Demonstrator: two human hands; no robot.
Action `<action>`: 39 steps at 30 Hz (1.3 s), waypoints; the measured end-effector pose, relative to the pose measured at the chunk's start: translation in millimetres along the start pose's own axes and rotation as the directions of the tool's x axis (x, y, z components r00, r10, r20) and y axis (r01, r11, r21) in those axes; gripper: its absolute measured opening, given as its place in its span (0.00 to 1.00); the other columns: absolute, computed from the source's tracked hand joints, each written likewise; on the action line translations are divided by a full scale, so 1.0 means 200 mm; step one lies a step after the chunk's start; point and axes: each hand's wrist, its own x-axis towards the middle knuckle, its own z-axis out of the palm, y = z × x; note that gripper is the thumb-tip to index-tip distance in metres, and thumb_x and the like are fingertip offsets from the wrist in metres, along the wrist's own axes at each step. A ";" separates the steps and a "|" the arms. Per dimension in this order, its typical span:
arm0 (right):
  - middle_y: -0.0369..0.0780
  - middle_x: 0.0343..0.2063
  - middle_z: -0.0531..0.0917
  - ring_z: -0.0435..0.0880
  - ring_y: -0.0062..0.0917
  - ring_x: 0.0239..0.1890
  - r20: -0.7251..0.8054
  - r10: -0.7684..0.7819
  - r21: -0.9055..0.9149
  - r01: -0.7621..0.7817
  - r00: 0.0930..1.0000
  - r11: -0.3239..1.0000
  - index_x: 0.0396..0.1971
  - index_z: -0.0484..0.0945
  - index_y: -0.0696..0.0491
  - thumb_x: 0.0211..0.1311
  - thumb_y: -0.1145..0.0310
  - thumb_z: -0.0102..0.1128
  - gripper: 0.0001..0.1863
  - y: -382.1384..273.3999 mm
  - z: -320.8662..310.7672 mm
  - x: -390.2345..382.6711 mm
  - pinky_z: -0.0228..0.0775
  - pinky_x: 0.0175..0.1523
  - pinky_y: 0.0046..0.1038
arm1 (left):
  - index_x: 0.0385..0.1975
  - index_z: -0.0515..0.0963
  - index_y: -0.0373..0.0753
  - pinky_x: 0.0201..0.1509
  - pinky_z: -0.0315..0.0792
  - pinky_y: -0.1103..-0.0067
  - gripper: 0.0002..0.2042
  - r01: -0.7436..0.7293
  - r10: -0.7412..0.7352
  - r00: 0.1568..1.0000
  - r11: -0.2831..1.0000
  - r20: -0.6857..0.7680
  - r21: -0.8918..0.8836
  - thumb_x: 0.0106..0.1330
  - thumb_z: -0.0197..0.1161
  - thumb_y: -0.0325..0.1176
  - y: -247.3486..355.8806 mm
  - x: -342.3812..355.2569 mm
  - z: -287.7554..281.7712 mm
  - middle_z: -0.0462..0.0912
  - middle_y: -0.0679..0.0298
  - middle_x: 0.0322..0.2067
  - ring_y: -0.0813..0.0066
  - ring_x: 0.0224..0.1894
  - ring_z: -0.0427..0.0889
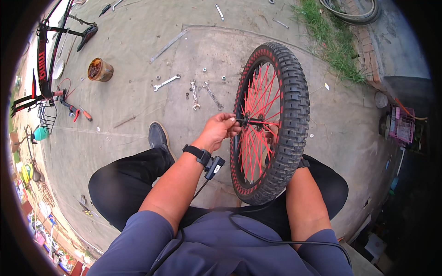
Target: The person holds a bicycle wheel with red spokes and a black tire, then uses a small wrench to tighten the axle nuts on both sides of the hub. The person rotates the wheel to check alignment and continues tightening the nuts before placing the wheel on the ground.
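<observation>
A bicycle wheel (297, 101) with a black knobbly tyre, red spokes and a red-checked rim stands upright between my knees. My left hand (218, 131) is closed in a pinch on the end of the axle (239, 120), which sticks out of the black hub (247, 120) on the left side. Mostly hidden by the wheel, my right hand (270, 136) shows only in part through the spokes, close to the hub's other side. Its fingers cannot be made out. A black strap with a small device (214, 168) sits on my left wrist.
Several wrenches (167, 83) and small nuts lie on the grey ground ahead. Farther left stand a rusty can (100, 70) of brown grease and a black bicycle frame (43, 64); a screwdriver (86, 113) lies nearby. A tyre (354, 17) and a pink crate (402, 123) are at right.
</observation>
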 end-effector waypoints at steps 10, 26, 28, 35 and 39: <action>0.40 0.37 0.85 0.85 0.25 0.34 -0.013 0.021 -0.019 -0.022 1.000 1.000 0.49 0.77 0.59 0.71 0.64 0.64 0.15 0.02 0.02 -0.02 0.80 0.39 0.26 | 0.57 0.73 0.34 0.42 0.79 0.80 0.13 -0.067 0.068 0.998 0.988 -0.004 0.141 0.75 0.56 0.26 0.01 0.01 0.00 0.84 0.61 0.44 0.74 0.43 0.86; 0.39 0.36 0.85 0.84 0.23 0.34 -0.027 0.037 -0.048 -0.038 0.999 0.998 0.48 0.78 0.58 0.70 0.64 0.65 0.15 0.02 0.04 -0.01 0.80 0.38 0.25 | 0.53 0.78 0.34 0.37 0.76 0.79 0.13 -0.194 0.222 0.975 0.882 -0.015 0.430 0.70 0.59 0.24 0.06 -0.04 0.00 0.83 0.65 0.37 0.78 0.37 0.84; 0.38 0.36 0.85 0.84 0.23 0.34 -0.034 0.036 -0.057 -0.038 0.999 0.998 0.48 0.78 0.58 0.70 0.64 0.65 0.15 0.02 0.05 -0.01 0.80 0.38 0.24 | 0.52 0.78 0.33 0.37 0.77 0.79 0.13 -0.209 0.231 0.973 0.894 -0.009 0.397 0.69 0.59 0.23 0.06 -0.02 -0.01 0.84 0.64 0.37 0.77 0.37 0.85; 0.38 0.35 0.85 0.84 0.22 0.33 -0.073 0.054 -0.073 -0.060 0.996 0.996 0.48 0.78 0.58 0.70 0.64 0.65 0.15 0.02 0.08 -0.03 0.79 0.38 0.24 | 0.53 0.78 0.30 0.41 0.80 0.79 0.13 -0.186 0.202 0.978 0.954 -0.045 0.236 0.71 0.61 0.24 0.07 -0.03 0.01 0.85 0.59 0.43 0.73 0.41 0.87; 0.36 0.34 0.85 0.84 0.21 0.33 -0.077 0.069 -0.050 -0.073 0.995 0.996 0.47 0.79 0.58 0.69 0.65 0.66 0.14 -0.01 0.11 -0.04 0.79 0.37 0.23 | 0.52 0.79 0.30 0.39 0.80 0.80 0.12 -0.169 0.187 0.980 0.962 -0.070 0.214 0.72 0.62 0.26 0.07 -0.02 -0.02 0.85 0.59 0.40 0.74 0.38 0.86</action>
